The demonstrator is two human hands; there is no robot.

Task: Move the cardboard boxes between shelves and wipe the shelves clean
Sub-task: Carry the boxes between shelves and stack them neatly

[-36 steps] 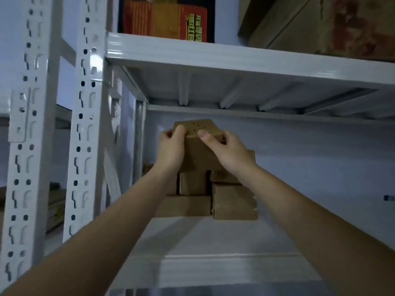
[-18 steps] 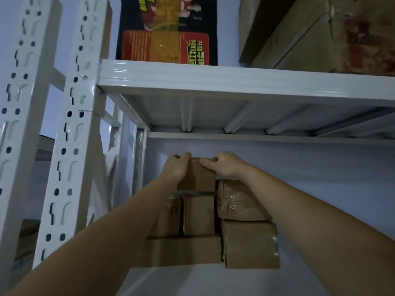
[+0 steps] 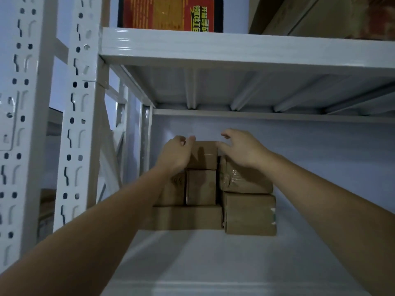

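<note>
change: 1 s ago both hands held the small top box in the air in front of the stack; 0.5 s ago they were seating it; now it sits on the stack and both hands are letting go.
top box [image 3: 204, 154]: rests at the top of the left column, on the small box [image 3: 200, 186] directly under it, upright, front face toward camera.
left hand [image 3: 176, 154]: against the left side of the top box, fingers loosely bent, thumb over the top edge; grip looks slack, touching more than holding.
right hand [image 3: 242, 148]: off the box, fingers spread wide and lifted above the top right corner; grip wide, holds nothing.
stack: about 6 cardboard boxes; long flat box [image 3: 188, 217] at the bottom left, 2 small ones on it, the left one mostly hidden by the forearm; taped box [image 3: 243, 180] on large box [image 3: 250, 214] at the right, just beside the left column.
shelf [image 3: 213, 263]: white metal, stack near the back left corner, bare in front.
upper shelf [image 3: 235, 48]: carries a red printed box [image 3: 168, 13] and a big carton [image 3: 320, 16].
upright [image 3: 83, 116]: perforated white post at the left.
meaning: 1 box placement looks done; hands free for the next box.
left to do: no cloth in view, wiping not seen; cannot tell how many boxes remain.
risk: top box is narrow and high, a knock on withdrawal could tip it.
</note>
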